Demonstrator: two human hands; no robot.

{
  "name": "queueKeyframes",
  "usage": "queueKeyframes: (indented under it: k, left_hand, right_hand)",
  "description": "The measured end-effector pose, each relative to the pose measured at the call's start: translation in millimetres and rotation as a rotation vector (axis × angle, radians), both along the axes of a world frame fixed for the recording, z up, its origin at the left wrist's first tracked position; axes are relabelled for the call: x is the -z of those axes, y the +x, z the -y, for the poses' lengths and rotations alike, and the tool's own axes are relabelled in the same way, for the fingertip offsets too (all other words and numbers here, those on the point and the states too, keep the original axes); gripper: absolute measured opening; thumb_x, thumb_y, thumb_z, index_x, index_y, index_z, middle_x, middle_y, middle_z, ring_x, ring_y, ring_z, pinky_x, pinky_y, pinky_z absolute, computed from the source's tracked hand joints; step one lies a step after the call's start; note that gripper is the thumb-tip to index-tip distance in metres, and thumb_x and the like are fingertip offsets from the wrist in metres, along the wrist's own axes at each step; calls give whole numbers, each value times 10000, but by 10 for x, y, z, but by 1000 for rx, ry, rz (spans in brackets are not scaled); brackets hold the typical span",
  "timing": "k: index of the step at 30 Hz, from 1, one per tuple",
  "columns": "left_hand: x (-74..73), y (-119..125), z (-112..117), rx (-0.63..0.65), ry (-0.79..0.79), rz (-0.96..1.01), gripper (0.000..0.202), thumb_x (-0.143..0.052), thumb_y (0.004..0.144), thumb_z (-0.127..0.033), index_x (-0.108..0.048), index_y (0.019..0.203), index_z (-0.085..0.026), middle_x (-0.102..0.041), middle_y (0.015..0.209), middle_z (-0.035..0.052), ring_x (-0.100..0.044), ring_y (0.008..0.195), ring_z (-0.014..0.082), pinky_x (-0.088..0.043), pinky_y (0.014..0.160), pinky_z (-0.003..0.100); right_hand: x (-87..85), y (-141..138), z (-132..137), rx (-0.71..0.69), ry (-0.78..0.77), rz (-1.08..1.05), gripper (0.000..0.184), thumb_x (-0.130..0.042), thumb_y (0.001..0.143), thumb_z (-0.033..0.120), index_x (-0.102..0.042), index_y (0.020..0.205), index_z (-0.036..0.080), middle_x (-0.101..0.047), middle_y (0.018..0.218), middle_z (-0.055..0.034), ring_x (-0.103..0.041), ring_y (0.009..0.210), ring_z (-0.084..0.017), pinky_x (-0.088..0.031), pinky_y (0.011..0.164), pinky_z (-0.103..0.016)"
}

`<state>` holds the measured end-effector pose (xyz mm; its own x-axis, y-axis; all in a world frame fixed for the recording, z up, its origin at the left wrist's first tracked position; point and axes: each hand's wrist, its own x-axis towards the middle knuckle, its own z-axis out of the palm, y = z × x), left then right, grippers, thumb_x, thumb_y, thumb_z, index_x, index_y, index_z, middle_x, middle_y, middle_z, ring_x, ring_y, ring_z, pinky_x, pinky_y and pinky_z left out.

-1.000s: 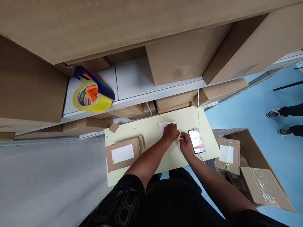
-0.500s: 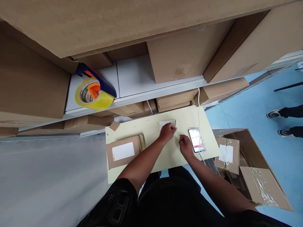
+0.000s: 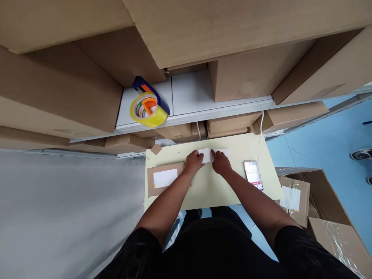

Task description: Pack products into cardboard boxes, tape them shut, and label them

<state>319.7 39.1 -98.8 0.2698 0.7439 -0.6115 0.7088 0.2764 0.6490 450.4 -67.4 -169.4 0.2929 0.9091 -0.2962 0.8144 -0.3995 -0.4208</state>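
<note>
A white label lies on the pale yellow table in front of me, with a seam or fold near its middle. My left hand is closed in a pinch on the label's left end. From the other side, my right hand has its index finger on the label near the seam and its other fingers curled; part of its grip is hidden. White paper also shows behind the right hand. To the left is a flat cardboard box bearing a white label, partly covered by my left forearm.
A phone with a lit screen lies right on the table, near a white cable. A tape dispenser with yellow tape sits on the shelf among cardboard boxes. An open carton holds parcels at right; a person's shoe shows beyond.
My left hand has shifted from the label's right corner to its left end. The right hand has moved up onto the label from beside the phone. The view has swung left.
</note>
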Motion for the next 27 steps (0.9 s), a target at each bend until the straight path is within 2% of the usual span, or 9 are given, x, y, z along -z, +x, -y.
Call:
queueKeyframes:
  k: [3, 6, 10, 14, 19, 22, 24, 27]
  left_hand:
    - [-27, -17, 3, -40, -27, 4, 234, -666, 884, -372, -525, 780, -218, -665, 720, 9, -685, 523, 166, -487, 478, 226]
    - [-8, -69, 51, -135, -102, 13, 214, -675, 878, -357, -533, 804, -216, -675, 740, 19, -689, 539, 175, -543, 535, 267]
    - [-9, -159, 191, -261, -172, 59, 155, -561, 948, -336, -514, 869, -211, -674, 761, 36, -713, 599, 182, -596, 608, 317]
    - [-98, -242, 339, -369, -194, 121, 174, -516, 974, -369, -498, 908, -209, -635, 715, 16, -717, 639, 176, -610, 620, 318]
    - [-361, -455, 443, -488, -72, 337, 331, -596, 897, -533, -509, 881, -214, -618, 721, -12, -699, 630, 161, -613, 585, 307]
    - [-579, -678, 486, -472, 12, 458, 383, -659, 846, -573, -511, 832, -220, -610, 700, -27, -674, 584, 145, -596, 559, 286]
    - [-719, -836, 516, -439, 59, 463, 404, -693, 831, -566, -486, 769, -225, -590, 664, -43, -652, 553, 131, -578, 552, 265]
    - [-901, -1029, 578, -378, 123, 430, 417, -718, 830, -537, -467, 701, -230, -541, 598, -59, -616, 523, 118, -543, 537, 238]
  right_hand:
    - [40, -22, -86, -22, -44, 58, 767, -490, 867, 122, -347, 1618, 189, -580, 1239, -194, -518, 1063, -339, -464, 855, -439]
    - [68, -24, -90, -36, -55, 82, 757, -487, 873, 131, -350, 1616, 181, -575, 1240, -202, -512, 1052, -340, -456, 838, -447]
    - [88, -21, -64, -50, -44, 75, 761, -513, 868, 148, -360, 1612, 192, -573, 1234, -200, -499, 1077, -346, -441, 856, -456]
    - [107, -45, -51, -64, -46, 93, 763, -517, 863, 144, -366, 1609, 204, -579, 1230, -190, -495, 1075, -340, -425, 862, -451]
    - [132, -43, -51, -76, -49, 127, 806, -510, 823, 115, -356, 1612, 182, -586, 1240, -193, -487, 1075, -349, -426, 873, -466]
    - [64, -37, -7, -80, -24, 103, 820, -510, 817, 122, -328, 1616, 144, -592, 1224, -191, -499, 1083, -352, -433, 896, -474]
    - [-63, -91, 69, -57, 50, 78, 812, -515, 849, 179, -283, 1625, 118, -596, 1203, -188, -511, 1083, -352, -444, 915, -483]
    - [-380, -313, 238, 10, 284, 52, 810, -547, 913, 372, -258, 1626, 117, -570, 1267, -201, -500, 1162, -375, -431, 1002, -534]
